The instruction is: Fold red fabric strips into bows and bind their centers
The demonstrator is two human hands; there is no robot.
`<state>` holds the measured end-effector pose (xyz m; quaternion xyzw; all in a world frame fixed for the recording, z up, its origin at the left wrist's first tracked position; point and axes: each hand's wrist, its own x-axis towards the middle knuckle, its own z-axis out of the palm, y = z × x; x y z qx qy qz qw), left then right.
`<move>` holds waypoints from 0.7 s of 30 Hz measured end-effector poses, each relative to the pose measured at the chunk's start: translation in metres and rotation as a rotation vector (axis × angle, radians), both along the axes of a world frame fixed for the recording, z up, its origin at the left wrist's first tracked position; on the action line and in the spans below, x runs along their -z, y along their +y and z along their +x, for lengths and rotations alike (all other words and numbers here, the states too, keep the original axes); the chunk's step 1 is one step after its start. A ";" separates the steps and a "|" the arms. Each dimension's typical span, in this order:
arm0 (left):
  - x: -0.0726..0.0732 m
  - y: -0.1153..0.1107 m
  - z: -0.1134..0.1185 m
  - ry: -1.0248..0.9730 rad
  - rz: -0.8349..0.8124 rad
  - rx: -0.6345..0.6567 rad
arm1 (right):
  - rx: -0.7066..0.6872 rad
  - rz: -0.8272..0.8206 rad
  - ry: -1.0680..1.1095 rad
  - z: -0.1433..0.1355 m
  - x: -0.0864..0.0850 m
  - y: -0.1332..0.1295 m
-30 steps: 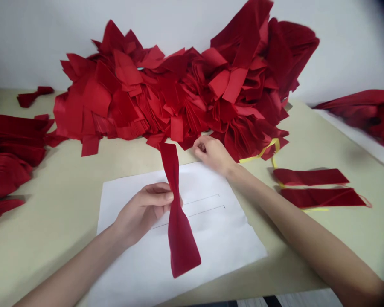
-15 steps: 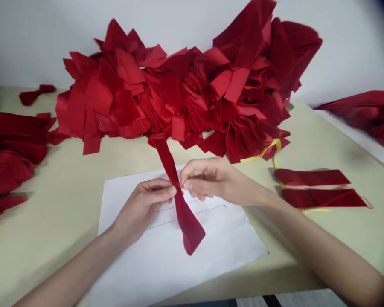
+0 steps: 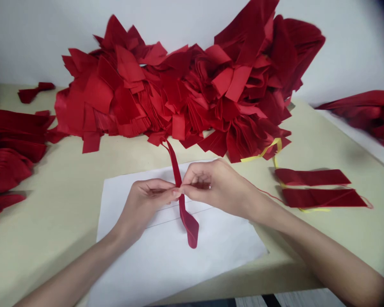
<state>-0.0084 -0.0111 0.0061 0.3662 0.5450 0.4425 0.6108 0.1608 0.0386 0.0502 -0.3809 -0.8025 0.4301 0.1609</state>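
Observation:
A strip of dark red velvet ribbon (image 3: 175,166), narrowed at its middle, hangs over the paper with its lower end flared. My left hand (image 3: 147,200) pinches that middle between thumb and forefinger. Thumb and forefinger closed, my right hand (image 3: 211,183) grips the same spot from the other side, its fingertips against the left ones. Exactly what lies between the fingertips is partly hidden. Below both hands is a white sheet of paper (image 3: 166,264) with thin ruled lines. A red thread (image 3: 270,195) runs from behind my right forearm toward two flat velvet pieces (image 3: 323,198).
A large heap of cut red velvet strips (image 3: 179,94) fills the table's back. More red velvet (image 3: 9,157) lies at left, and another stack (image 3: 368,111) at far right. A small tied bow-like piece (image 3: 35,91) sits back left. Yellow ribbon (image 3: 270,149) curls beside the heap.
My right hand has closed onto the ribbon's middle, meeting my left fingers. The ribbon is gathered narrower and has turned more edge-on. A red thread now shows behind my right forearm.

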 end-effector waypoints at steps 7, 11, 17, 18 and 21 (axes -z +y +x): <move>0.000 -0.002 0.002 0.098 0.070 0.020 | 0.000 -0.022 -0.054 0.003 0.001 0.002; 0.000 -0.001 0.002 0.099 0.077 0.014 | -0.020 -0.059 -0.080 0.005 0.000 0.003; 0.002 -0.001 0.001 0.114 0.101 0.041 | -0.029 -0.019 -0.125 0.007 -0.001 0.004; 0.002 -0.001 0.001 0.119 0.103 0.046 | -0.028 -0.005 -0.127 0.007 -0.001 0.004; 0.002 -0.001 0.001 0.144 0.116 0.052 | -0.016 0.042 -0.133 0.007 0.000 0.003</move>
